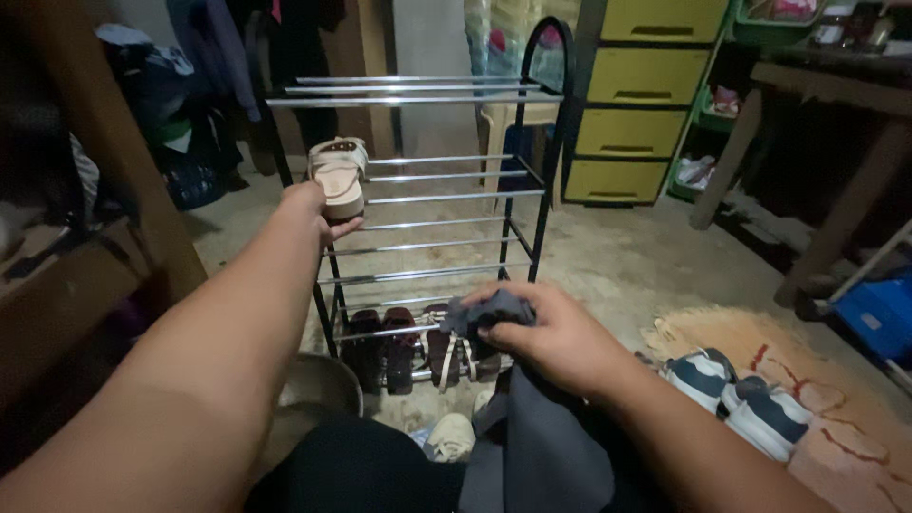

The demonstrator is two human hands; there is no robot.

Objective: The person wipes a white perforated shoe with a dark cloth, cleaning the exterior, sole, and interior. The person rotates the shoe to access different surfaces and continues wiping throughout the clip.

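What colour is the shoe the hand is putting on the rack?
The shoe is beige, seen in the head view.

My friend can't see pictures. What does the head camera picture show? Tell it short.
A person's left hand holds a beige sandal up against a black metal shoe rack, while the right hand grips a dark grey cloth. Dark sandals sit on the bottom shelf, and blue and white sneakers lie on a mat.
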